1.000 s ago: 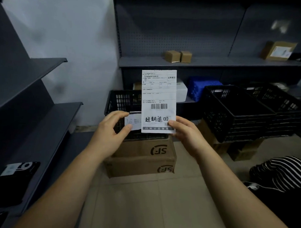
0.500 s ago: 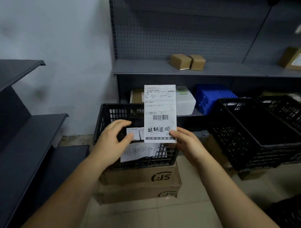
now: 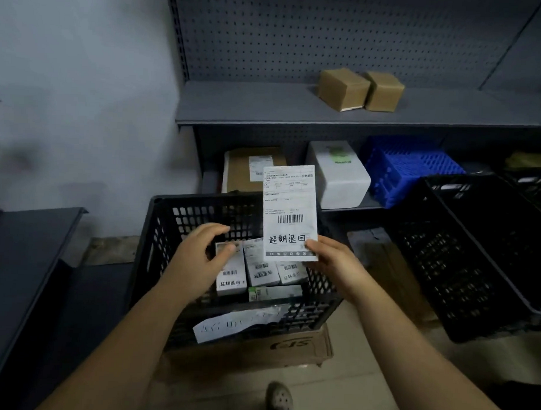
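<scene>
- The shipping label point(image 3: 290, 211) is a tall white slip with a barcode in its lower half. Below the barcode, "超期退回" is handwritten in black marker, and the fine print above is too small to read.
- The label stands upright over the far right part of the black plastic crate point(image 3: 164, 231), clear of what lies inside.
- The right hand point(image 3: 331, 262) pinches the label at its lower right corner, with the thumb on the printed face beside the handwriting and the forearm reaching in from the lower right.
- The left hand point(image 3: 200, 257) arches over the crate with its fingers curved. Its thumb is at the top edge of the leftmost white box point(image 3: 231, 277), but I cannot tell whether it has a grip on it.
- That box also bears a barcode and handwritten "超期退回". The small white boxes point(image 3: 261, 270) next to it carry similar labels, partly hidden.
- A paper note point(image 3: 234, 324) with handwritten characters hangs on the crate's near wall and is too blurred to read.
- The crate sits on a cardboard carton point(image 3: 258, 351) printed with the "SF" logo, seen upside down.
- Behind it, two brown cartons point(image 3: 342, 89) stand side by side on the grey shelf point(image 3: 251, 103). A white foam box point(image 3: 340, 176) and a blue crate point(image 3: 411, 170) sit on the level below.
</scene>
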Tool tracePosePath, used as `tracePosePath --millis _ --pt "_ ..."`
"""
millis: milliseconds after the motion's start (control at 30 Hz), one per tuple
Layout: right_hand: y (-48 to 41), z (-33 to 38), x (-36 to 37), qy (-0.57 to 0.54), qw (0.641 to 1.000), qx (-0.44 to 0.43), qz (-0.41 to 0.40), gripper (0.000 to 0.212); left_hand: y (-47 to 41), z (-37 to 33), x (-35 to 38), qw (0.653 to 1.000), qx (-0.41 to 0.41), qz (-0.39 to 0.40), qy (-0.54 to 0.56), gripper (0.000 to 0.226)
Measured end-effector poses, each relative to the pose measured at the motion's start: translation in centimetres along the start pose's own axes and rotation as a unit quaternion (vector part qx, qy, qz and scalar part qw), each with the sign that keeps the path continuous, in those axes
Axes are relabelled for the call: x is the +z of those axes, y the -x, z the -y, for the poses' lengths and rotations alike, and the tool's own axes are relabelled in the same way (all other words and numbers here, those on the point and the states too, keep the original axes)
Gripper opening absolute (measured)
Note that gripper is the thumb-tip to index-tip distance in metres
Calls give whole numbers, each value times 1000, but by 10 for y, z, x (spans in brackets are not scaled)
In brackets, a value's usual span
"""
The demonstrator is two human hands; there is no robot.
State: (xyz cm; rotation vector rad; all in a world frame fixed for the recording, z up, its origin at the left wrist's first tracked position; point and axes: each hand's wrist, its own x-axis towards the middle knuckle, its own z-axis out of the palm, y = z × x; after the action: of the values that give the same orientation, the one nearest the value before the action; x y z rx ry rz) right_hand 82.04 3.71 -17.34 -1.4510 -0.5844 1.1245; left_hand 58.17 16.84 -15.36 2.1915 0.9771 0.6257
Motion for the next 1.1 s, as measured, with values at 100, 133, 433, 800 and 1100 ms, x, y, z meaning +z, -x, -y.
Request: tracePosePath --millis 100,133,433,800,1100 --pt "-45 -9 -8 -2 999 35 13 25 -28 19 18 999 -39 24 -18 37" --pt "-60 -14 -11 1 999 49 20 25 -36 26 24 998 -53 31 -21 37" --pt "-155 -89 -20 36 978 205 29 26 -82 84 69 991 -123 56 9 32" --pt "-215 -164 -16 48 946 319 -40 38 -111 144 119 980 -161 115 23 34" --pt "-228 -181 -7 416 869 242 -113 72 -109 173 130 972 -187 131 53 32"
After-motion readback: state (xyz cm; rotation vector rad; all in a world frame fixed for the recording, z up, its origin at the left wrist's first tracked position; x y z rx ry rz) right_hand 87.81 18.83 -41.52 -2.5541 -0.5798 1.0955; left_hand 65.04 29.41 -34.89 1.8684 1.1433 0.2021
